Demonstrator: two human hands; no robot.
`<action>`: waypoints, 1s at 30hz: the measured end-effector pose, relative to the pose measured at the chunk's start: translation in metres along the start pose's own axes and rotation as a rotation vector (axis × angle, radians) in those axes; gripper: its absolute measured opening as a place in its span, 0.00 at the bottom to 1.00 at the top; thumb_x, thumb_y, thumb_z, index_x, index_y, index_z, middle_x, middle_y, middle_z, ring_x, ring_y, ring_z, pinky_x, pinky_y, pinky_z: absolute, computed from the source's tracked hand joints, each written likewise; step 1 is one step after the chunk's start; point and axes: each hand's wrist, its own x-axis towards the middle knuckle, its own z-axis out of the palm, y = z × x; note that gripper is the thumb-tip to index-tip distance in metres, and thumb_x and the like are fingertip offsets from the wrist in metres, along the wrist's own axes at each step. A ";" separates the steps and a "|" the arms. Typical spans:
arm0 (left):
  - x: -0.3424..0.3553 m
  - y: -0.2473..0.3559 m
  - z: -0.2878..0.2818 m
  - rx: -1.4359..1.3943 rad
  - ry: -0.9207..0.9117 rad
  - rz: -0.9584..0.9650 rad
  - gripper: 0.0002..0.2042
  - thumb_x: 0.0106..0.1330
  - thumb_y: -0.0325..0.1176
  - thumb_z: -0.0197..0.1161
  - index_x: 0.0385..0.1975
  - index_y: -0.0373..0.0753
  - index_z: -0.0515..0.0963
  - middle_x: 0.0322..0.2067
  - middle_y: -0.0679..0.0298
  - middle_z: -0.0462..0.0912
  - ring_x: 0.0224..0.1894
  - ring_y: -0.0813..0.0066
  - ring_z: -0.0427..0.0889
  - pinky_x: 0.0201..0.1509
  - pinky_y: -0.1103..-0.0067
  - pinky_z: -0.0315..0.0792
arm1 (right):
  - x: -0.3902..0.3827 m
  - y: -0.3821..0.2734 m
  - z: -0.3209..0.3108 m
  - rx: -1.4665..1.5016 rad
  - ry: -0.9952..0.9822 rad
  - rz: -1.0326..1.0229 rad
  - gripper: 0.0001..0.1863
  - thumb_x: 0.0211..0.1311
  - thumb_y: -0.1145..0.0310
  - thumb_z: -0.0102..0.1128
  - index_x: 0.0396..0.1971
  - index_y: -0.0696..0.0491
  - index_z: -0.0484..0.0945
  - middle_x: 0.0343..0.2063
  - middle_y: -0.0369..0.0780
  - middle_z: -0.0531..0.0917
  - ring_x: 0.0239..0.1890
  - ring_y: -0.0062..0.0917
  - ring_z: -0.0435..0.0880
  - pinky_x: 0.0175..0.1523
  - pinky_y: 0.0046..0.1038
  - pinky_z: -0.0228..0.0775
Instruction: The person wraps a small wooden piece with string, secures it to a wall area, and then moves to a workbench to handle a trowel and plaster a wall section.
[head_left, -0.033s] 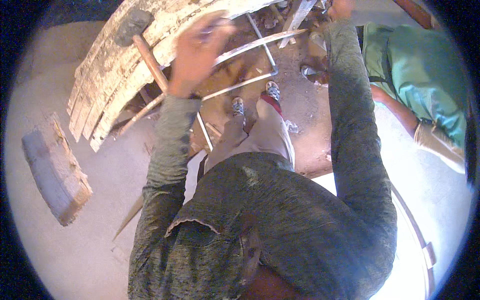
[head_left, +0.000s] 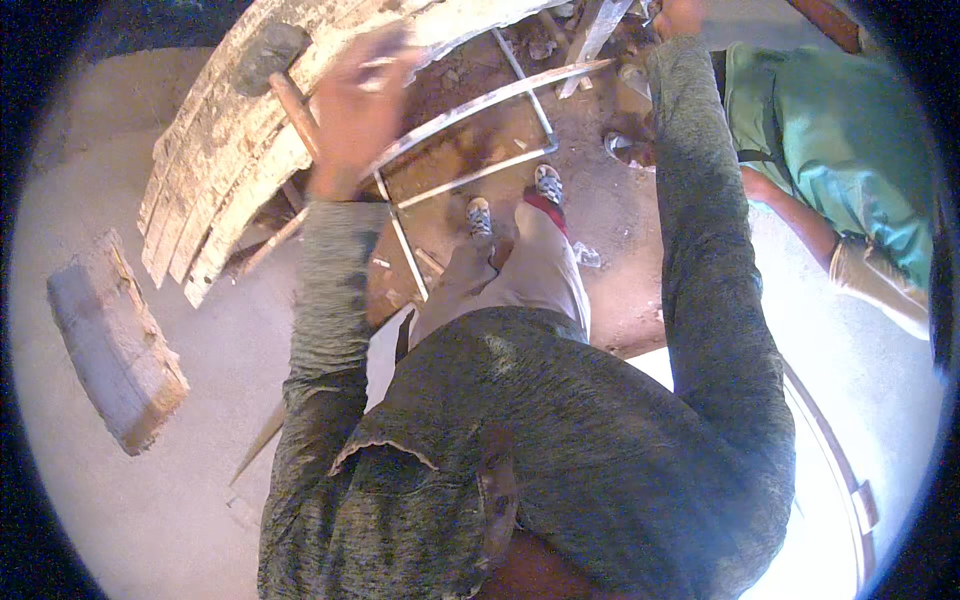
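My left hand (head_left: 362, 115) is smeared by motion in front of the curved board structure (head_left: 215, 150) of pale, worn planks. A hammer (head_left: 291, 108) with a dark, blocky head and wooden handle lies on these planks. The handle's lower end passes behind my left hand, and whether I touch it cannot be made out. Stretched far forward, my right hand (head_left: 682, 18) is at the top edge near a pale upright timber (head_left: 598, 45). Its fingers are mostly hidden, and nothing in them can be made out.
At the right, a person in green clothing (head_left: 830, 150) is close beside my right arm. A curved block (head_left: 118, 345) lies on the floor at the left. A thin pale frame (head_left: 475, 177) and a curved wooden strip (head_left: 490, 100) cross the brown ground before my feet.
My left hand has moved left and slightly down, nearer the hammer's handle. The hammer and my right hand remain nearly where they were.
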 end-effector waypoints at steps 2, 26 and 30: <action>0.013 -0.057 -0.056 -0.025 0.175 -0.079 0.20 0.61 0.39 0.66 0.47 0.31 0.79 0.45 0.53 0.83 0.47 0.67 0.81 0.52 0.76 0.74 | -0.003 -0.001 0.004 0.006 0.002 -0.011 0.22 0.63 0.43 0.53 0.21 0.46 0.72 0.15 0.32 0.67 0.16 0.22 0.65 0.23 0.28 0.58; 0.012 -0.220 -0.140 0.709 0.434 -0.111 0.17 0.57 0.45 0.63 0.30 0.34 0.83 0.31 0.48 0.81 0.33 0.50 0.80 0.38 0.62 0.72 | -0.023 0.025 0.039 0.064 -0.013 -0.057 0.20 0.64 0.45 0.51 0.32 0.49 0.75 0.21 0.34 0.73 0.20 0.25 0.70 0.27 0.30 0.62; -0.010 -0.223 -0.151 0.679 0.441 -0.097 0.16 0.60 0.44 0.60 0.28 0.34 0.82 0.25 0.47 0.80 0.28 0.49 0.79 0.32 0.61 0.70 | -0.031 0.025 0.053 0.070 -0.039 -0.084 0.20 0.65 0.46 0.51 0.34 0.49 0.76 0.22 0.35 0.74 0.21 0.25 0.70 0.28 0.31 0.63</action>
